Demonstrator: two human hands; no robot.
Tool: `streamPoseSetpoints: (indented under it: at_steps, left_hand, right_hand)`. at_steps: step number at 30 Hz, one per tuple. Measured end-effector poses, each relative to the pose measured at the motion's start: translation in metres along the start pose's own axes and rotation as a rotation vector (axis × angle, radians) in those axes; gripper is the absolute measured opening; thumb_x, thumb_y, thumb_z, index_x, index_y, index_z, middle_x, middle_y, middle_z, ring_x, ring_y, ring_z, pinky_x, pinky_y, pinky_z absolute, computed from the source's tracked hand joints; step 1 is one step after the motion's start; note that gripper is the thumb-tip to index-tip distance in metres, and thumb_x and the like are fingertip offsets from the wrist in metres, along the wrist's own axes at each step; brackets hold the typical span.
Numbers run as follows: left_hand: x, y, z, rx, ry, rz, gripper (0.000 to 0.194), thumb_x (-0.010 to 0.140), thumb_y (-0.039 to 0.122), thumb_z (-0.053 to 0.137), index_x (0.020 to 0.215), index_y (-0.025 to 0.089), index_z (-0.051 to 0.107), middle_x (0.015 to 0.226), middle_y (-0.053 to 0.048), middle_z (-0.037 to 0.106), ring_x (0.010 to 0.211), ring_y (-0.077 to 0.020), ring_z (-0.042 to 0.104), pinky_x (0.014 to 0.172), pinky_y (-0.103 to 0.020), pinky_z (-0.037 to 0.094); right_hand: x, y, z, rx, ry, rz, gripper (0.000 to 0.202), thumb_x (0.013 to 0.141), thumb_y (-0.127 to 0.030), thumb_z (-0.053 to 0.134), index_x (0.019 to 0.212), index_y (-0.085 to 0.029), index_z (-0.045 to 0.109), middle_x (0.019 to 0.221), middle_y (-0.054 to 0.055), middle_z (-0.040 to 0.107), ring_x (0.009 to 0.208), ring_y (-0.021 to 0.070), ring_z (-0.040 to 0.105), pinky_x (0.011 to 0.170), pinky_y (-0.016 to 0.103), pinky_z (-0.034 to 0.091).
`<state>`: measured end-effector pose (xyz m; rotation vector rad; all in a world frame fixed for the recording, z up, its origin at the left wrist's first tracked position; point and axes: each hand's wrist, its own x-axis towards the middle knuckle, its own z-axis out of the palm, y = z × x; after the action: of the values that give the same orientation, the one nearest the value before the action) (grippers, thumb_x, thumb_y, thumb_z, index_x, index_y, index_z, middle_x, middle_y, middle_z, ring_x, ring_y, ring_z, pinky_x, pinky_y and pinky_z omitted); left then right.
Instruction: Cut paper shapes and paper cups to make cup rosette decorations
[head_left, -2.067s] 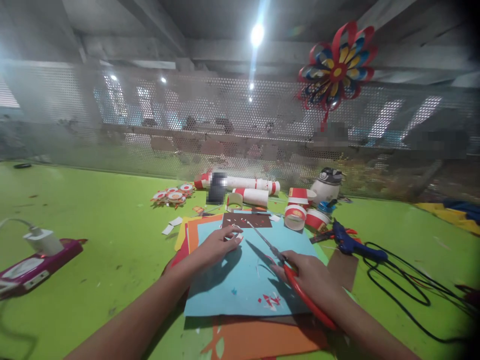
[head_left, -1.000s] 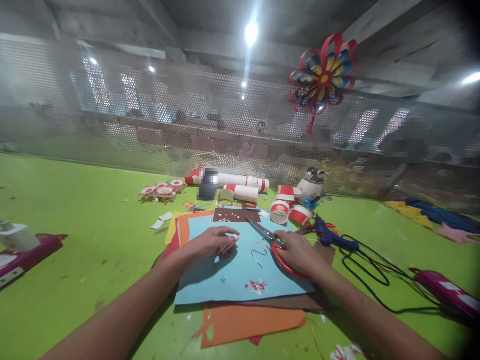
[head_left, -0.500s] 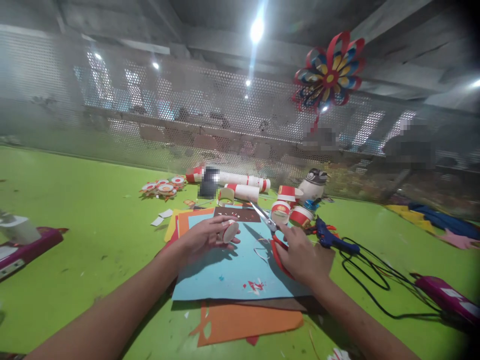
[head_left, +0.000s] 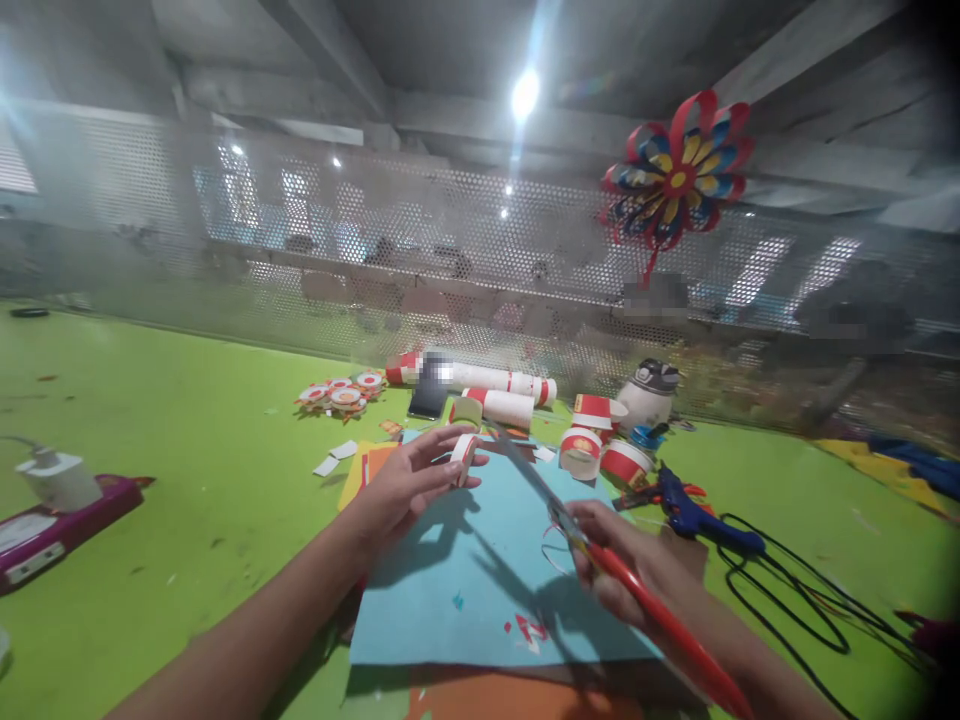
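My left hand [head_left: 412, 485] holds a small red-and-white round piece, like the cut-off base of a paper cup [head_left: 463, 460], between thumb and fingers, seen nearly edge-on. In my right hand [head_left: 637, 560] is a pair of scissors [head_left: 646, 602] with long red handles. Its blades point forward and left, a little apart from the cup piece, and look closed. Both hands are above a light blue paper sheet [head_left: 450, 630] with red and white scraps [head_left: 529, 632] on it.
Cut paper cups [head_left: 581, 453], white tubes [head_left: 510, 407], a phone [head_left: 429, 395] and flower-like paper pieces [head_left: 345, 398] lie behind. A blue glue gun [head_left: 679, 505] with a black cord [head_left: 787, 615] is right. A purple power strip [head_left: 82, 525] sits left; a paper flower [head_left: 679, 180] hangs above.
My right hand has turned the scissors so the handles swing back towards me. The cup piece in my left hand has tilted from its round face to its edge. The view has shifted slightly.
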<state>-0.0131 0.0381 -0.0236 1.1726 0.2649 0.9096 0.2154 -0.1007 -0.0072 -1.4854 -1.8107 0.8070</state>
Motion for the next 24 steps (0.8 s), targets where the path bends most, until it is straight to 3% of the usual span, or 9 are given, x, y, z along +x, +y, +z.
streamPoseSetpoints:
  at_steps: [5,12,16,24]
  left_hand:
    - [0.001,0.006,0.0,0.045,0.041,0.019,0.043,0.071,0.02,0.071,0.113,0.017,0.061,0.115,-0.015,0.061,0.111,-0.0314,0.054,0.091,-0.046,0.044]
    - [0.002,0.001,-0.002,0.023,-0.038,-0.034,0.042,0.071,0.019,0.068,0.112,0.017,0.059,0.108,-0.015,0.065,0.095,-0.0277,0.062,0.084,-0.042,0.045]
    - [0.001,-0.002,-0.003,-0.053,-0.043,-0.058,0.04,0.071,0.015,0.063,0.11,0.018,0.06,0.11,-0.014,0.063,0.096,-0.0285,0.061,0.083,-0.042,0.046]
    - [0.002,-0.004,-0.004,-0.069,-0.044,-0.049,0.043,0.068,0.014,0.062,0.111,0.016,0.061,0.116,-0.014,0.059,0.104,-0.0316,0.058,0.084,-0.043,0.045]
  right_hand:
    - [-0.008,0.008,0.001,-0.121,-0.004,0.021,0.048,0.071,-0.053,0.062,0.106,-0.022,0.054,0.073,-0.001,0.055,0.063,0.0139,0.049,0.058,0.022,0.043]
    - [-0.011,0.007,0.013,-0.181,0.023,0.048,0.042,0.067,-0.026,0.066,0.108,-0.023,0.057,0.081,0.0,0.062,0.063,0.0138,0.054,0.051,0.018,0.043]
    - [-0.008,-0.001,0.02,-0.27,0.075,0.038,0.039,0.064,-0.025,0.069,0.103,-0.024,0.06,0.077,-0.001,0.063,0.058,0.0123,0.054,0.051,0.019,0.044]
    - [-0.003,-0.009,0.02,-0.421,0.05,0.023,0.033,0.065,-0.021,0.068,0.097,-0.02,0.061,0.083,0.001,0.065,0.068,0.0151,0.058,0.06,0.022,0.047]
